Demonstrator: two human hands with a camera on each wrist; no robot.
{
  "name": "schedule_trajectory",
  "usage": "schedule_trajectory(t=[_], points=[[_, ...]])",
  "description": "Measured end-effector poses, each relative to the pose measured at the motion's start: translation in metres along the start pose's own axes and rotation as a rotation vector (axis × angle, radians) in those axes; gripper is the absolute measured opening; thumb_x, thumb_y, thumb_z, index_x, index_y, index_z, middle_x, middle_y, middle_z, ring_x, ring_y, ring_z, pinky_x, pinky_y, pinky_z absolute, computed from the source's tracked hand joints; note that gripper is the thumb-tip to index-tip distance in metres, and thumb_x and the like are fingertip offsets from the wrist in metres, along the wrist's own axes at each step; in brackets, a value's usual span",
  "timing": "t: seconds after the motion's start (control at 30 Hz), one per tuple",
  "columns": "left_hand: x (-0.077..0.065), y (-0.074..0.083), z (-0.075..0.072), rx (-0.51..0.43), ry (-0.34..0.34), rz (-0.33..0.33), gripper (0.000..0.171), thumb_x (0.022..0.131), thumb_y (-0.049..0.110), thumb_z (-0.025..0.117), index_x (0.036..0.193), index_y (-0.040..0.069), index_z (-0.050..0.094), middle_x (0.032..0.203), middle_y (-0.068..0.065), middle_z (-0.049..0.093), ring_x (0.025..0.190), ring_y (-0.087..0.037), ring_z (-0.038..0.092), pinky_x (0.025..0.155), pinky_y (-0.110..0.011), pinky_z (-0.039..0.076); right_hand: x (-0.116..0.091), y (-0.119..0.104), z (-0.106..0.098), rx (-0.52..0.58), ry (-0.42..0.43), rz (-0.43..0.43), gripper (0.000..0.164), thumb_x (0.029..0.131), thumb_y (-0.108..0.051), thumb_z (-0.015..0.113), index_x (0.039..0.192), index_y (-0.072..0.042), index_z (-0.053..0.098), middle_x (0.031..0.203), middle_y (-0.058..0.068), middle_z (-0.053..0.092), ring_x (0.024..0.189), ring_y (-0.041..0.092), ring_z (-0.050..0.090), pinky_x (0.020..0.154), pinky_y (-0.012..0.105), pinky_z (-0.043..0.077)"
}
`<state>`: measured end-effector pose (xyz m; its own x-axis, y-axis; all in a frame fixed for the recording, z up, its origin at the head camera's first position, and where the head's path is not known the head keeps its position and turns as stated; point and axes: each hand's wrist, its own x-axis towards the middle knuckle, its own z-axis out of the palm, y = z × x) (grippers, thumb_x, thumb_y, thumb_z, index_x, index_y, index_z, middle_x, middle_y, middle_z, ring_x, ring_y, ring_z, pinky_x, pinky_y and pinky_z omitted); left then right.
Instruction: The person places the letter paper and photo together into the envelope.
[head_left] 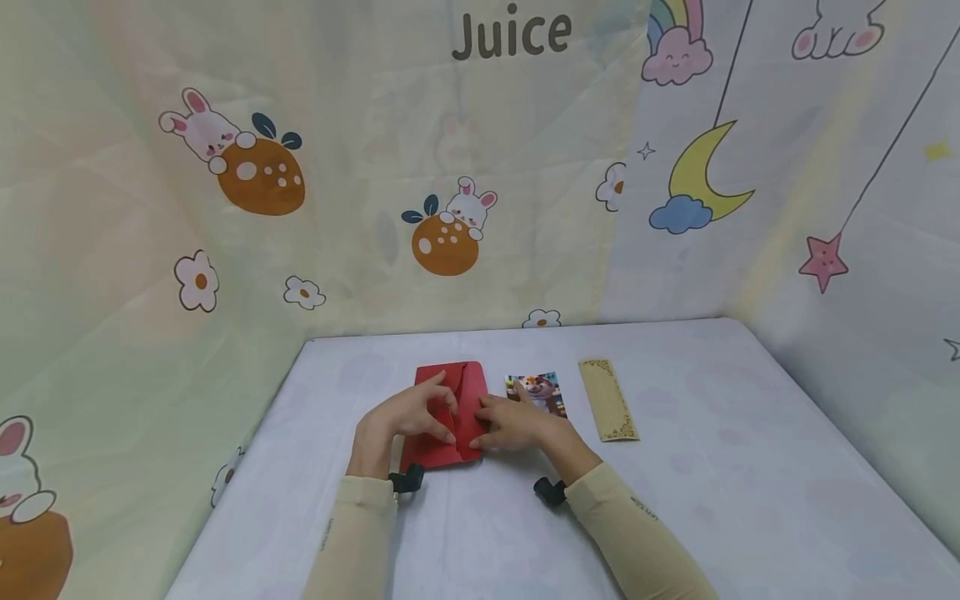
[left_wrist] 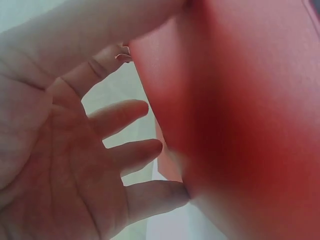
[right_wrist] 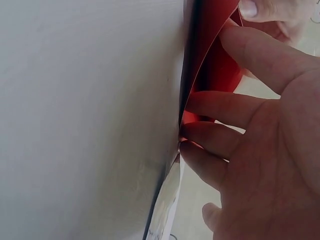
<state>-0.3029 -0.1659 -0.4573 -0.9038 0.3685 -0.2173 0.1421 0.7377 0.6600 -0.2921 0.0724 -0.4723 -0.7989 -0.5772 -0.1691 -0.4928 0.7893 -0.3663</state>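
Note:
A red paper envelope (head_left: 472,417) lies on the table in front of the person, a long fold running down it. At its middle the left hand (head_left: 415,412) pinches a paper edge between thumb and bent index finger. In the left wrist view the other fingers (left_wrist: 132,155) reach along the red edge. The right hand (head_left: 517,422) rests its fairly straight fingers (right_wrist: 220,107) and thumb on the right side of the envelope. Beside it, a picture card (head_left: 547,389) with a cartoon animal is partly covered by the right hand.
To the right lies a tan bookmark-like strip (head_left: 607,400) with ornate corners. The white table (head_left: 712,517) is enclosed by printed fabric walls (head_left: 360,250). A dark wrist device (head_left: 551,492) sits at each cuff.

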Motion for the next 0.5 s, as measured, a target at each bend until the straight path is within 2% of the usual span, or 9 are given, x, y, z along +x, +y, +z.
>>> schedule_trajectory(t=[0.13, 0.3, 0.5], points=[[-0.0002, -0.0009, -0.0013, -0.005, 0.003, 0.009, 0.039, 0.071, 0.022, 0.096, 0.096, 0.032, 0.068, 0.173, -0.002, 0.025, 0.152, -0.039, 0.03, 0.092, -0.045, 0.062, 0.0003, 0.0005, -0.0002, -0.001, 0.0, -0.004, 0.07, 0.093, -0.054, 0.073, 0.15, -0.015, 0.057, 0.164, 0.007, 0.045, 0.155, 0.026, 0.038, 0.128, 0.066, -0.002], [0.0007, -0.0016, -0.0009, -0.016, 0.029, 0.056, 0.036, 0.071, 0.02, 0.096, 0.092, 0.028, 0.067, 0.172, -0.004, 0.027, 0.152, -0.039, 0.03, 0.09, -0.044, 0.063, -0.0005, 0.0011, -0.0012, -0.013, -0.003, -0.007, 0.069, 0.093, -0.052, 0.073, 0.149, -0.014, 0.058, 0.163, 0.008, 0.047, 0.154, 0.026, 0.039, 0.128, 0.065, -0.002], [0.0025, -0.0011, 0.0001, -0.037, 0.057, 0.087, 0.036, 0.071, 0.02, 0.096, 0.09, 0.027, 0.067, 0.174, 0.0, 0.021, 0.155, -0.038, 0.027, 0.092, -0.044, 0.062, -0.0032, 0.0015, -0.0044, -0.032, 0.003, -0.008, 0.064, 0.094, -0.051, 0.072, 0.147, -0.015, 0.061, 0.16, 0.007, 0.05, 0.152, 0.027, 0.042, 0.128, 0.065, -0.002]])
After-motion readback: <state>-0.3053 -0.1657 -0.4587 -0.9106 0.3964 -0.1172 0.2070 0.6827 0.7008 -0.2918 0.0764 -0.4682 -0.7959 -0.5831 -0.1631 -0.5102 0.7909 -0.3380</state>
